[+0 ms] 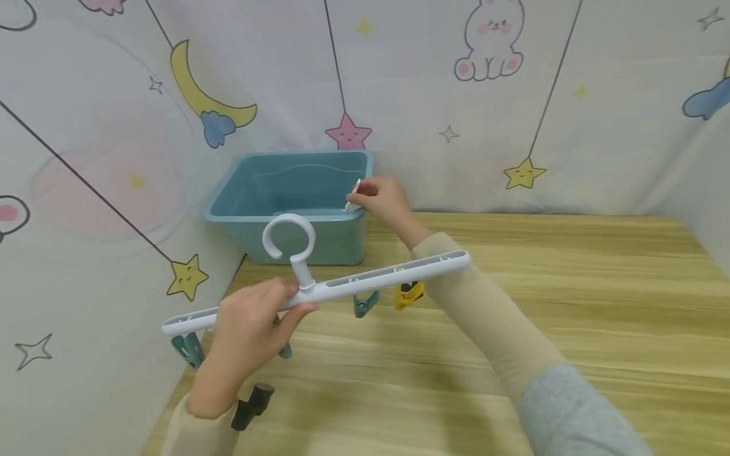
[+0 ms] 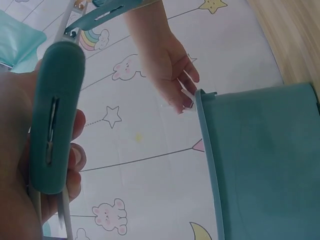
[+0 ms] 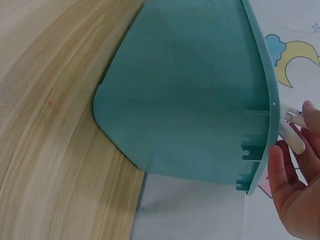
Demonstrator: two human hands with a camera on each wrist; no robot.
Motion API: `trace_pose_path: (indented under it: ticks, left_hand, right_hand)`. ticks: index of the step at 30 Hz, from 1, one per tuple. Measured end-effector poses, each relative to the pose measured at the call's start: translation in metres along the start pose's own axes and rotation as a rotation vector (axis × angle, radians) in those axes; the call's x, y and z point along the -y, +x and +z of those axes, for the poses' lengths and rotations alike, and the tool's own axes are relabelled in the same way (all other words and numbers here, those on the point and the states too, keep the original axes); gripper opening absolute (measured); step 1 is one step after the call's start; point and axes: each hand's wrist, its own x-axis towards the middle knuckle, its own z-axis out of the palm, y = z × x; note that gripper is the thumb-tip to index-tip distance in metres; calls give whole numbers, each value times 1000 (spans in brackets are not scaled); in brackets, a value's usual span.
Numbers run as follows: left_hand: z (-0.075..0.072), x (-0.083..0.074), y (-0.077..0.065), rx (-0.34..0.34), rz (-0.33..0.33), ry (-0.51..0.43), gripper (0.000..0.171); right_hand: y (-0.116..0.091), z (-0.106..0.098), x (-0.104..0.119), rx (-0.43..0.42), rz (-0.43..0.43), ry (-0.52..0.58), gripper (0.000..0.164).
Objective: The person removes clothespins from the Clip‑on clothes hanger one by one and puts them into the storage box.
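My left hand (image 1: pixel 248 323) grips a white clip hanger (image 1: pixel 393 273) near the base of its round hook. Hanging from the bar are a teal clip (image 1: pixel 188 349) at the left end, another teal clip (image 1: pixel 365 304) right of the hook and a yellow clip (image 1: pixel 409 295). Up close in the left wrist view, a teal clip (image 2: pixel 57 120) lies against the left palm. At the right rim of a teal plastic bin (image 1: pixel 285 237), my right hand (image 1: pixel 383 201) pinches a small white clothespin (image 3: pixel 292 137) between thumb and fingers. Its two legs show beside the rim.
The bin stands at the back left of a wood-grain table (image 1: pixel 570 304), close to a white printed curtain (image 1: pixel 422 107). More curtain runs along the left side. A black piece (image 1: pixel 253 405) shows at the left wrist.
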Motion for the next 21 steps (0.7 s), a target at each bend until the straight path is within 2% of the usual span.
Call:
trace_pose_path:
  ticks: [6, 10, 14, 21]
  left_hand:
    - [-7, 7, -9, -12, -17, 24, 46]
    - [-8, 9, -13, -6, -22, 20, 45]
    - [-6, 10, -13, -27, -10, 22, 47]
    - [-4, 11, -13, -38, -6, 23, 47]
  right_hand:
    - [0, 5, -2, 34, -72, -141, 24]
    - [1, 6, -1, 66, -110, -251, 23]
    - [1, 6, -2, 98, -161, -349, 23]
    - [0, 7, -6, 124, -234, -374, 22]
